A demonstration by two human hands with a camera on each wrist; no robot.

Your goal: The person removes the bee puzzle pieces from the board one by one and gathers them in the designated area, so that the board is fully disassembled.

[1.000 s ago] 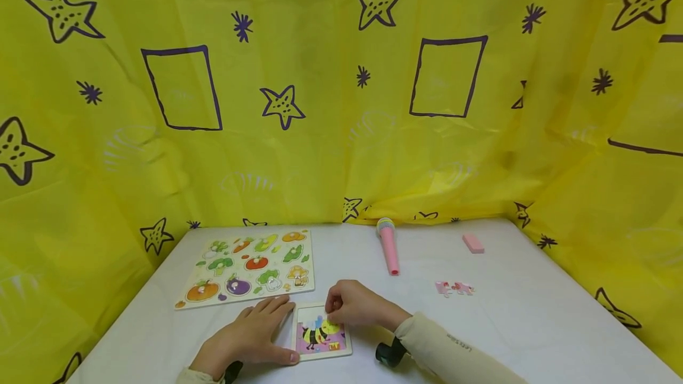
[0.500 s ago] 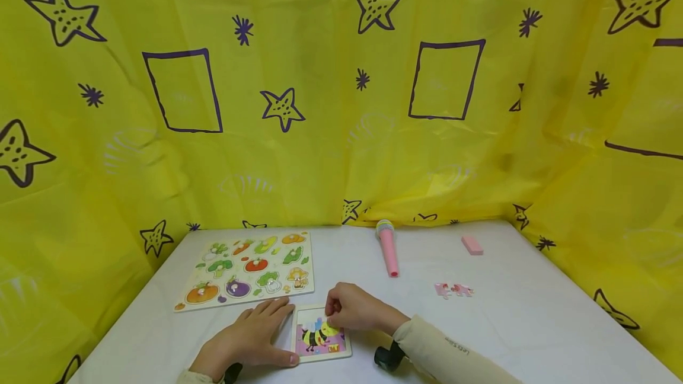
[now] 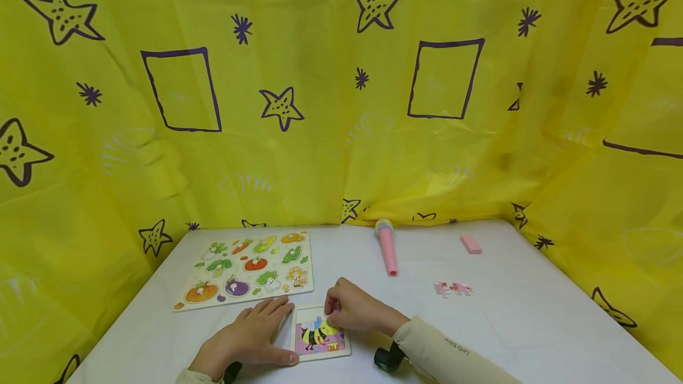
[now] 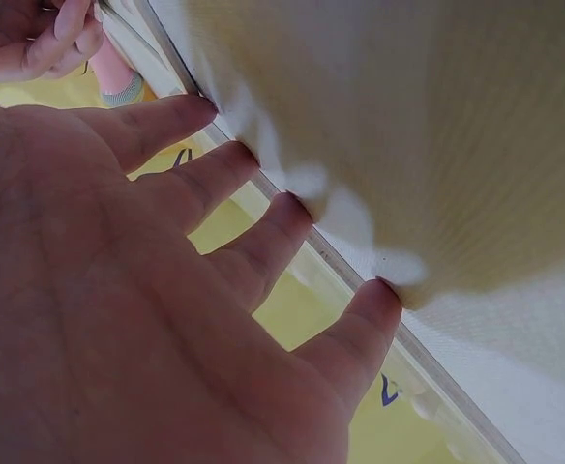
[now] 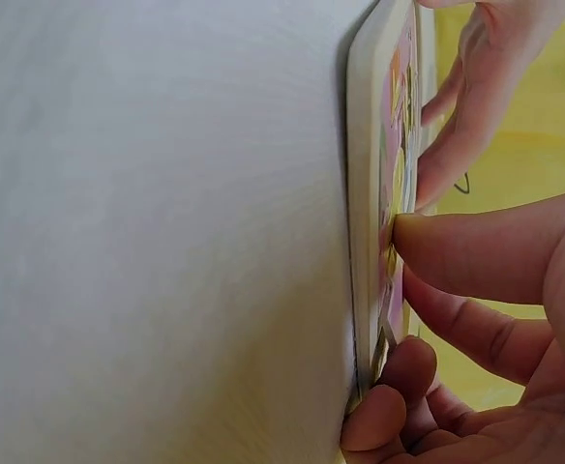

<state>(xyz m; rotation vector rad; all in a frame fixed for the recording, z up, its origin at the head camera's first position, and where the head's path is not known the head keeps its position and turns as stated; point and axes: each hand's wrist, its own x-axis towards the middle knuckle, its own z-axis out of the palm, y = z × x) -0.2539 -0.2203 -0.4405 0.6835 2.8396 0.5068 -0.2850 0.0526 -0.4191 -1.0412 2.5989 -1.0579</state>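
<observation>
A small framed jigsaw puzzle with a bee picture lies on the table, its upper left part showing bare white backing. My left hand lies beside it with fingers spread, thumb at the lower left corner of the frame and fingertips down near the upper left corner. At the upper right of the puzzle, my right hand pinches a puzzle piece, seen edge-on and tilted in the right wrist view. That hand's thumb presses the bee picture; its fingers hide most of the piece.
A wooden vegetable puzzle board lies behind the left hand. Farther back are a pink toy microphone and a pink block. Loose pink puzzle pieces lie to the right. A yellow curtain encloses the table.
Both hands stay almost where they were on the puzzle. The right hand's fingers have shifted only very slightly; the whole view has moved a little with the head.
</observation>
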